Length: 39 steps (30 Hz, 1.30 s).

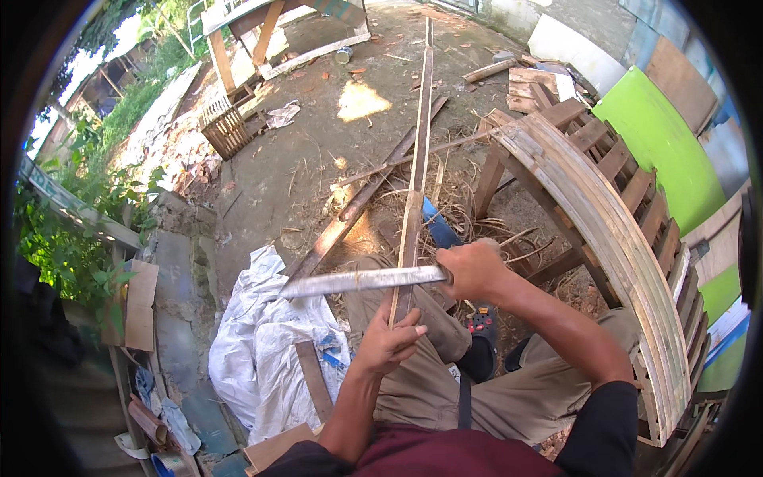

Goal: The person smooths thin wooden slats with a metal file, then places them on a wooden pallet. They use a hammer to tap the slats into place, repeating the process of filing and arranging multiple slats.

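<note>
My left hand [389,342] is closed around the near end of a long, narrow bamboo strip [414,211], which stretches away from me over the ground. In my right hand [478,274] is the handle of a machete [358,281]. Its long pale blade points left and crosses over the strip just ahead of my left hand. Motion smears the blade a little; whether its edge bites into the bamboo I cannot tell. A brown split bamboo length [346,211] lies slantwise on the ground, left of the strip. The machete's handle is mostly hidden by my fingers.
A slatted bamboo bench [604,199] stands close at my right. White sacking [262,366] lies at my left beside a low block wall [176,318]. Curled shavings [469,195] litter the ground ahead. Farther off are a slatted crate [225,129] and a wooden table [270,40].
</note>
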### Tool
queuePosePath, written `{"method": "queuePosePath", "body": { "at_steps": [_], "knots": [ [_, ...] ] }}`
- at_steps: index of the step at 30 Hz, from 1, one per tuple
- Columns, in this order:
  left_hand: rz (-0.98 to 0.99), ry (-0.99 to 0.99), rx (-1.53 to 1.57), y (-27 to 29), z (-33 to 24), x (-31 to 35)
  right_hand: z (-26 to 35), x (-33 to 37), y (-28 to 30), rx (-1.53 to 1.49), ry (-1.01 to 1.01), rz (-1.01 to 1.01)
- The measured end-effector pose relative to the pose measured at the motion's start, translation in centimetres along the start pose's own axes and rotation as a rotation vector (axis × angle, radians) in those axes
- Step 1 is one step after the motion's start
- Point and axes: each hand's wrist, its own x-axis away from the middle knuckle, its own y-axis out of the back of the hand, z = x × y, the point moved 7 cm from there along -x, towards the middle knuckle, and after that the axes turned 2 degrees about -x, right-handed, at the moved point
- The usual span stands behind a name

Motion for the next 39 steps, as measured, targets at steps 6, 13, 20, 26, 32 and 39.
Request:
{"method": "queuePosePath", "body": {
  "at_steps": [6, 13, 20, 26, 32, 39],
  "knots": [
    [0.047, -0.023, 0.038, 1.0, -0.6, -2.7, 0.7, 0.4, -0.6, 0.032, -0.049, 0.0],
    [0.046, -0.051, 0.052, 0.7, -0.9, -1.6, -0.3, 0.2, 0.4, -0.061, -0.124, 0.109],
    [-0.033, -0.044, -0.057, 0.5, -0.8, -1.4, -1.9, -1.5, 2.1, -0.03, -0.158, 0.0],
    [0.085, -0.068, -0.057, -0.4, -0.7, -0.7, -6.3, -1.7, 2.2, -0.034, -0.282, -0.096],
    [0.093, -0.047, -0.064, -0.8, -0.1, -0.7, -6.8, -1.4, 1.2, 0.031, -0.211, -0.091],
    [0.107, -0.041, 0.09, -0.3, 0.3, -0.1, -7.6, -1.4, 1.3, -0.074, -0.367, -0.085]
  ]
}}
